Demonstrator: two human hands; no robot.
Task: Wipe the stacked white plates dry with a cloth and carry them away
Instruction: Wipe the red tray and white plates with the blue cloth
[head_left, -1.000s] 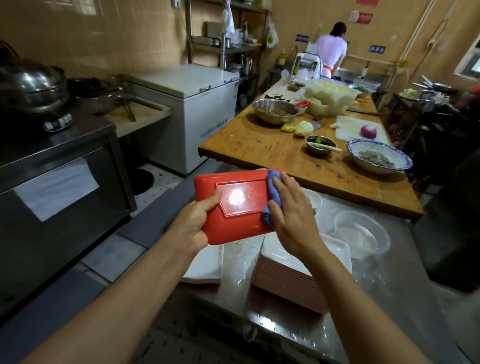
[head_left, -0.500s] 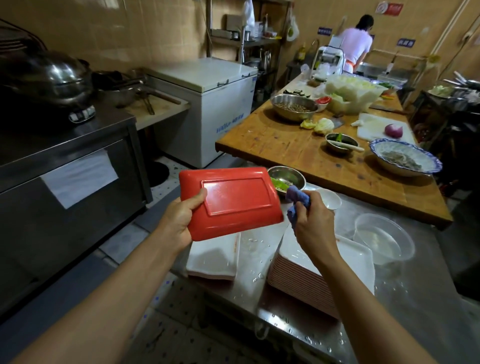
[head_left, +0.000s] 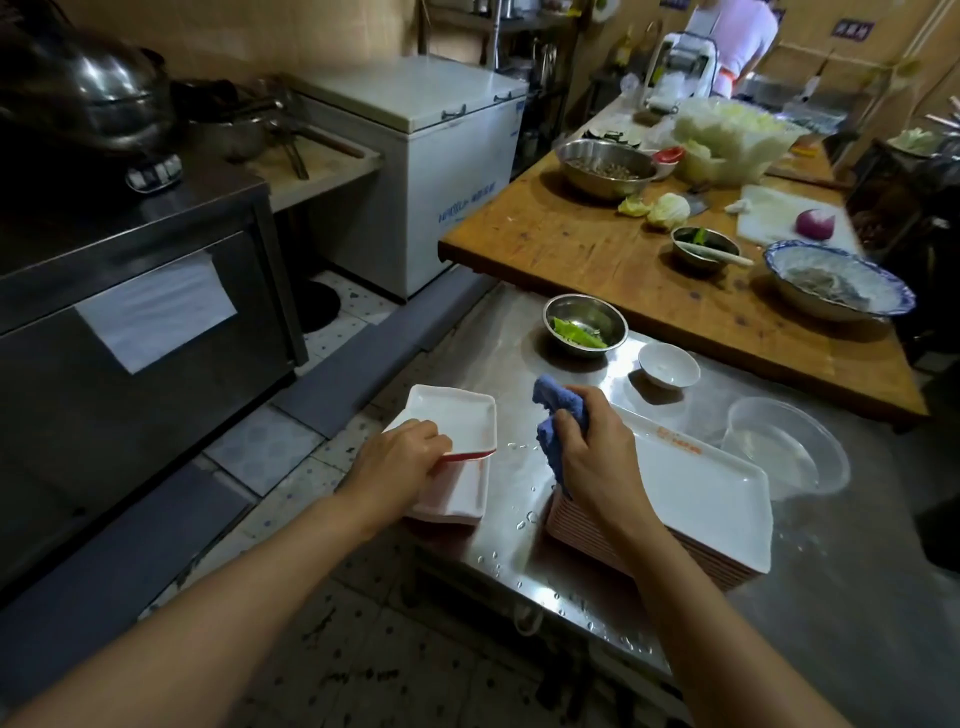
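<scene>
I'm gripping the red-backed white rectangular plate (head_left: 457, 421) in my left hand (head_left: 397, 460), centre frame; my right hand (head_left: 592, 457), clutching the bunched blue cloth (head_left: 558, 418), is hovering nearer the tall stack of white plates (head_left: 696, 493), lower right.

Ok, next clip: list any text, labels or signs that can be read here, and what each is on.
Nothing reads clearly.
Blue lettering on the white chest freezer: too blurred.
Orange mark on the top plate of the big stack: too small.
Blue wall sign: illegible.
Paper sheet on the steel cabinet: looks blank.
</scene>
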